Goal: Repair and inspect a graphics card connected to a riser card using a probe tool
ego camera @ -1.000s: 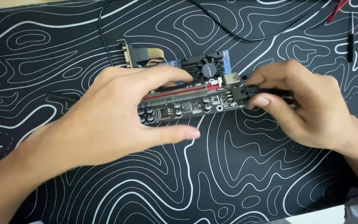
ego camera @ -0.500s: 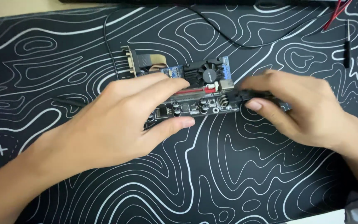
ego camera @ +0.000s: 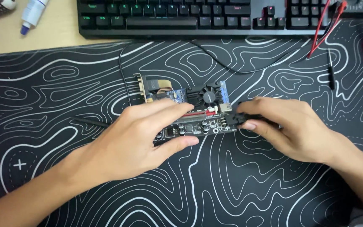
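Left hand point(ego camera: 135, 141) clamps the black circuit board point(ego camera: 198, 126) between thumb and fingers on the patterned desk mat point(ego camera: 232, 185), right hand point(ego camera: 288, 128) pinches the black connector point(ego camera: 237, 119) at its end, small graphics card point(ego camera: 198, 96) just behind.

Black contour-patterned desk mat point(ego camera: 274, 193) covers a seemingly wooden desk point(ego camera: 55, 38).

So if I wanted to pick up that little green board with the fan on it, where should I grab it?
Probably by its long bare edges, coming down from above, the way the left hand pinches it: fingers on the far edge, thumb on the near one. The circuit board lies flat on the patterned mat, and the fan and small parts stick up on top, so keep your fingers off those.
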